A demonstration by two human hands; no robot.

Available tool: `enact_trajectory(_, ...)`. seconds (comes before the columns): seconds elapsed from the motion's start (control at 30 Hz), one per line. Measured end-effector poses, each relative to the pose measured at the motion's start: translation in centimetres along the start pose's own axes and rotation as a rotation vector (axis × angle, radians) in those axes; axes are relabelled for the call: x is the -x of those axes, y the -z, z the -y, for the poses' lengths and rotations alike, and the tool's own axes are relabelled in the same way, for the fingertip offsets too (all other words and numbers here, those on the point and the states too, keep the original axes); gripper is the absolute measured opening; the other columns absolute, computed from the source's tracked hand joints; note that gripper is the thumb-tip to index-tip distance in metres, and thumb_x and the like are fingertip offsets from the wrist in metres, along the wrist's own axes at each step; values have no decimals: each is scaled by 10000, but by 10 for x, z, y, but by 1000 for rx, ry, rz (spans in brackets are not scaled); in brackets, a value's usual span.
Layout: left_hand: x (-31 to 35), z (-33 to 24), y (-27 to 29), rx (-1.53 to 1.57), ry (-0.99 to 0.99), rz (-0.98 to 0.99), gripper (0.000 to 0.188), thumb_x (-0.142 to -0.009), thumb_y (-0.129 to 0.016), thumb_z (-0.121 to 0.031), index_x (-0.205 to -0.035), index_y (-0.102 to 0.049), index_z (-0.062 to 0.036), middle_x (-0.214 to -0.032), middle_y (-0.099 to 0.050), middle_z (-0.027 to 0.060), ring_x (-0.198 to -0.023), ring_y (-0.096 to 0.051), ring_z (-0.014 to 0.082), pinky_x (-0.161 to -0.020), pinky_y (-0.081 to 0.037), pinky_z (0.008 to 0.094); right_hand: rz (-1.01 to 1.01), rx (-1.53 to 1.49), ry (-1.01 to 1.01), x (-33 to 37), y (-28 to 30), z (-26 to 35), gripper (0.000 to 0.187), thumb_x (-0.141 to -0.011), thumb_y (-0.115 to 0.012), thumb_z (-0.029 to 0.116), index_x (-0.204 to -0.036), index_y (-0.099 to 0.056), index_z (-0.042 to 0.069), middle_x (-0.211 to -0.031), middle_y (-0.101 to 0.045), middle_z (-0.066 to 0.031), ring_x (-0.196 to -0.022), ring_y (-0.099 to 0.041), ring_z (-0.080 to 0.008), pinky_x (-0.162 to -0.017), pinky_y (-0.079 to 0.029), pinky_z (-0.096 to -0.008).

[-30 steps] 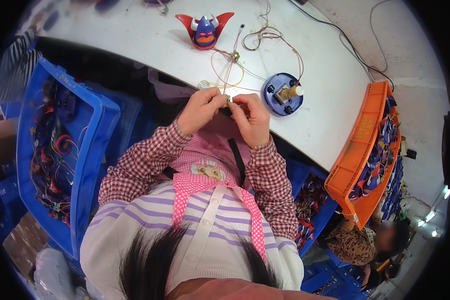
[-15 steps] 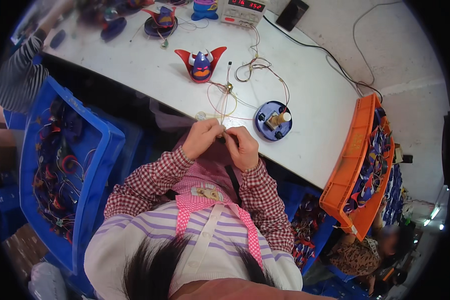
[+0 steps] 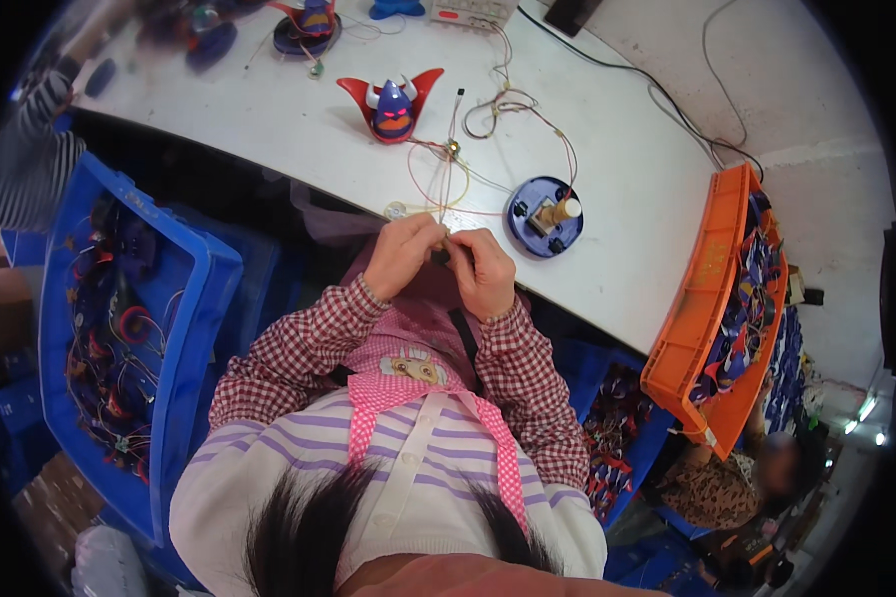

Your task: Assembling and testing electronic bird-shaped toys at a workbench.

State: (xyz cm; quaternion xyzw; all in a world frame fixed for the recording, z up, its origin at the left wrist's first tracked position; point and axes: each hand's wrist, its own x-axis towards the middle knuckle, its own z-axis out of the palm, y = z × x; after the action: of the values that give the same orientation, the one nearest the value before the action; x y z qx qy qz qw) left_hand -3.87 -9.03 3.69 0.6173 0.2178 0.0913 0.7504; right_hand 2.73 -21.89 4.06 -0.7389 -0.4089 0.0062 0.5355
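My left hand [image 3: 403, 257] and my right hand [image 3: 482, 271] meet at the table's front edge, thumbs and fingertips closed in a pinch. Thin wires [image 3: 442, 204] run down into the fingertips of both; the ends are hidden, and a small dark piece shows under the fingers. Beyond them lies a small circuit board [image 3: 453, 147] with wires spreading from it. A purple toy head [image 3: 393, 109] with white horns, lit red eyes and a red collar stands further back. To the right rests a round purple base [image 3: 546, 217] with a white cylinder on it, wired up too.
At the left stands a blue bin [image 3: 159, 398] of wired toy parts; an orange crate [image 3: 697, 298] of more parts is at the right. A power supply [image 3: 473, 12] sits at the back of the white table [image 3: 627, 219]. A striped sleeve [image 3: 32, 159] of another person shows far left.
The whole view has shifted, so the table things sit slightly higher in it. Both hands keep their pinch on the wires, hardly moved relative to each other.
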Motion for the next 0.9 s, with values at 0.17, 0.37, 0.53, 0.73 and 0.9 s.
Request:
enact_trajectory(0.17, 1, 1, 1, -1, -13, -5, 193, -860, -500, -142, -692, -550, -62, -607, -486, -12, -524, -389, 55, -454, -278, 164, -3, 14, 3, -1, -3, 0, 159, -762, -588, -88, -896, -588, -3, -788, -570, -77, -609, -521, -166, -549, -427, -244)
enact_trajectory(0.37, 2, 1, -1, 3, -6, -13, 195, -865, -497, -148, -701, -553, -59, -609, -485, -9, -526, -387, 56, -456, -273, 167, -8, 28, 10, 2, -2, -2, 171, -752, -595, -86, -897, -587, 4, -795, -574, -83, -610, -529, -187, -547, -433, -255)
enact_trajectory(0.53, 2, 1, -3, -8, -15, -16, 196, -866, -497, -149, -703, -554, -57, -609, -485, -7, -526, -387, 58, -462, -275, 169, -17, 34, 22, 3, -2, -3, 172, -750, -595, -88, -895, -586, 3, -797, -575, -83, -610, -529, -188, -549, -433, -254)
enact_trajectory(0.73, 1, 5, -3, -25, -30, -18, 196, -866, -495, -148, -709, -560, -52, -609, -487, -5, -531, -390, 59, -469, -275, 171, -28, 34, 29, 4, -3, -3, 185, -742, -601, -86, -901, -584, 8, -801, -577, -86, -615, -536, -200, -549, -437, -262)
enact_trajectory(0.9, 0, 2, -7, -28, -41, -32, 205, -867, -491, -139, -707, -570, -38, -587, -474, -11, -520, -385, 64, -472, -289, 176, -41, 25, 35, 3, -2, -4, 176, -749, -602, -84, -902, -584, 3, -806, -578, -83, -613, -526, -179, -550, -431, -252)
